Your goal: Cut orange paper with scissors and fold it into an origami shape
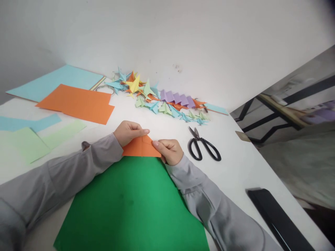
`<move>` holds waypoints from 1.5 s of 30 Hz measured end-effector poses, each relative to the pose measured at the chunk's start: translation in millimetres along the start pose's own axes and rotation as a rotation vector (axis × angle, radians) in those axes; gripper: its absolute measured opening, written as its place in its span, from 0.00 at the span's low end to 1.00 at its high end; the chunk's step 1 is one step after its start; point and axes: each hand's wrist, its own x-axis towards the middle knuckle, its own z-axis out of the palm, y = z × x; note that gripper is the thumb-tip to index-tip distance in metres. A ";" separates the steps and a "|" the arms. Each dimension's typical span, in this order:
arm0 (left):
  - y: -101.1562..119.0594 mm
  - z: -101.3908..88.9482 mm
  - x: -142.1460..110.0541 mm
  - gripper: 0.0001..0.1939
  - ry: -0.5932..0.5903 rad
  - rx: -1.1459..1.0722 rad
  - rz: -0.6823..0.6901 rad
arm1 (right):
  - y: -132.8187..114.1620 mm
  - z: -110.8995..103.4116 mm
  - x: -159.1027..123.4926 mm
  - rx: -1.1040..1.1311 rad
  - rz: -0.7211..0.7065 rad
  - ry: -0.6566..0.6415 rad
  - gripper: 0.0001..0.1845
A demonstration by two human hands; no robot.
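Observation:
Between my hands is a folded piece of orange paper (141, 148), a low triangle with a crease down its middle and its straight edge toward me. My left hand (129, 133) pinches it near the top left, thumb laid along the upper edge. My right hand (170, 150) grips the right corner, thumb on the front and fingers curled behind. The paper is held over the far edge of a green sheet (136, 202). Black-handled scissors (204, 144) lie with blades slightly apart, to the right of my right hand.
Folded paper stars and cranes (134, 85) and a purple folded strip (178, 97) lie along the wall. Orange sheets (78, 103), a light blue sheet (54, 82) and pale green pieces (34, 143) are at left. A black long object (277, 216) lies near the right table edge.

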 end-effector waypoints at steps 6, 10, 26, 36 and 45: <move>-3.3 0.2 0.7 0.17 -0.080 -0.029 0.044 | 5.1 -1.5 11.6 0.148 0.072 -0.040 0.28; -8.6 2.5 3.8 0.14 -0.087 0.063 0.112 | 9.4 0.9 22.9 0.176 0.023 -0.184 0.21; -19.3 3.6 13.0 0.19 0.067 -0.248 0.147 | 25.2 7.5 42.8 -0.032 -0.142 0.076 0.12; -21.4 0.3 17.4 0.19 0.157 -0.180 0.220 | 23.0 7.5 56.3 -0.025 -0.124 0.142 0.09; -16.7 3.0 11.3 0.06 0.267 0.078 0.368 | 25.9 11.2 62.1 0.071 -0.064 0.076 0.11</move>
